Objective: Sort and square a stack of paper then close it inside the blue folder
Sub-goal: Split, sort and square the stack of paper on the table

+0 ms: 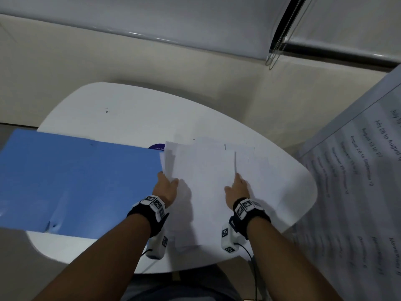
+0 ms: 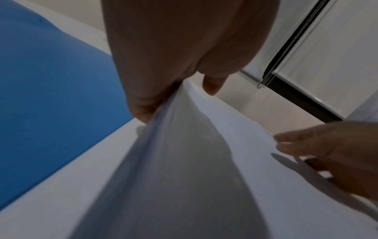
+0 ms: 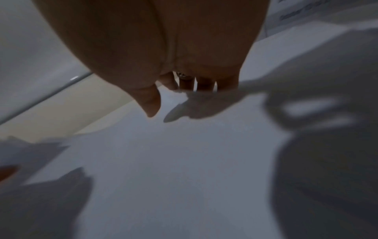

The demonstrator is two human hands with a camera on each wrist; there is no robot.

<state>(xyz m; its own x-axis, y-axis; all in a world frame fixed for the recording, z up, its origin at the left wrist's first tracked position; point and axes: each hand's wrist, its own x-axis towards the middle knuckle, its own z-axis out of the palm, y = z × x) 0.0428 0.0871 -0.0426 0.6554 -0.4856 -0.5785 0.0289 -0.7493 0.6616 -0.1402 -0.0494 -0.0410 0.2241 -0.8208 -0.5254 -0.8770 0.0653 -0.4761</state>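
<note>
The paper stack (image 1: 201, 170), thin white sheets fanned unevenly with ragged, offset edges, is lying on the smooth white rounded table (image 1: 104, 105), just right of the blue folder (image 1: 76, 181). The folder (matte, with a small dent near its front edge) is lying open and flat, overhanging the table's left side. The left hand (image 1: 166, 187) is pinching the stack's left edge between thumb and fingers, so the sheets are bowing upward. The right hand (image 1: 237, 189) is resting on the sheets with fingers loosely extended, gripping nothing. A printed sheet (image 1: 358, 181) is hanging at the right.
</note>
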